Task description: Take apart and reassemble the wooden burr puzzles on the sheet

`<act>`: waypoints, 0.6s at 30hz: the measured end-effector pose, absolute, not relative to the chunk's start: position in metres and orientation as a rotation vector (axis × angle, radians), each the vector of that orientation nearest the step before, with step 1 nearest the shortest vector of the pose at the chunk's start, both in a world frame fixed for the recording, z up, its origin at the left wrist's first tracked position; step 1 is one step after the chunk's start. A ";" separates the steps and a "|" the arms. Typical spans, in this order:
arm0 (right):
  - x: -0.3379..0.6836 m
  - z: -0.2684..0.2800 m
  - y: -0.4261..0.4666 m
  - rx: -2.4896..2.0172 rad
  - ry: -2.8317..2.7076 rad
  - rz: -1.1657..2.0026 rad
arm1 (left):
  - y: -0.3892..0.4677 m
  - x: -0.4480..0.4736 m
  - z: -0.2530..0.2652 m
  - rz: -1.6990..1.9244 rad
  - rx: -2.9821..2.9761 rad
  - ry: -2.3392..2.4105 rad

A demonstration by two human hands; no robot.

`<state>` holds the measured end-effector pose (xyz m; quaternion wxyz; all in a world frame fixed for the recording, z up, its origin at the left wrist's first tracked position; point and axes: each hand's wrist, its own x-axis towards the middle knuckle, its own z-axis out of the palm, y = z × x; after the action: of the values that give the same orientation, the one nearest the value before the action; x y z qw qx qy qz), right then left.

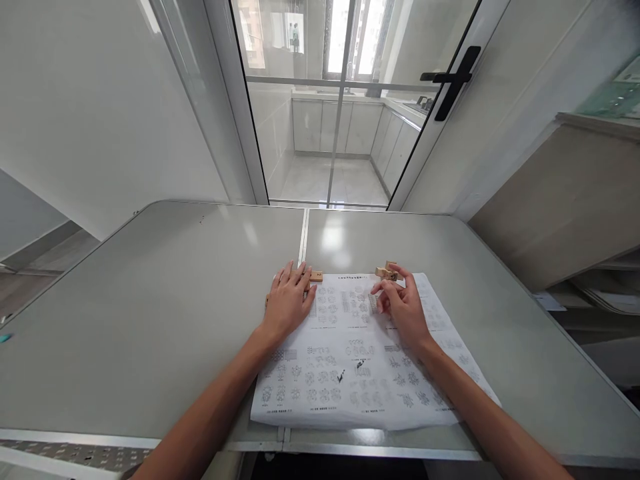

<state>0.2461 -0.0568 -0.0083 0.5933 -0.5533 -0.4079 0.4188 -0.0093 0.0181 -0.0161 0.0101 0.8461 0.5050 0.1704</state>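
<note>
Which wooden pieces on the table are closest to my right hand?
The small cluster of wooden pieces at the far edge of the printed paper, by your right hand's fingertips. The other visible pieces are beside your left hand.

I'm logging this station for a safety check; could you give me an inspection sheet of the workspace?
Surface: grey table, with a seam running front to back, partly covered by paper.
Things at hand: printed sheet with rows of small figures and two dark marks; small wooden pieces at its far edge, in two groups.
Clutter: small teal object at the table's left edge.
Hands: left hand palm down over the sheet's far left corner, partly hiding one group; right hand with fingers curled at the other, grip unclear.
Cables: nothing seen.
Surroundings: glazed door with black handle beyond the table; pale cabinets behind the glass.
</note>
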 end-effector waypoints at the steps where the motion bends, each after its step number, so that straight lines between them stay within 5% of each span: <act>1: 0.247 -0.008 -0.057 -1.289 -0.928 0.993 | 0.017 -0.009 -0.016 0.545 2.641 1.571; 13: 0.252 -0.014 -0.050 -1.235 -0.884 1.041 | 0.005 -0.004 -0.002 0.878 2.608 1.196; 18: 0.245 -0.001 -0.058 -1.056 -0.992 1.343 | -0.011 0.004 0.007 0.917 2.373 0.912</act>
<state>0.2448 -0.0577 -0.0010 0.5505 -0.4464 -0.4191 0.5675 0.0040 -0.0115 0.0071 0.2178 0.8569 0.3295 0.3311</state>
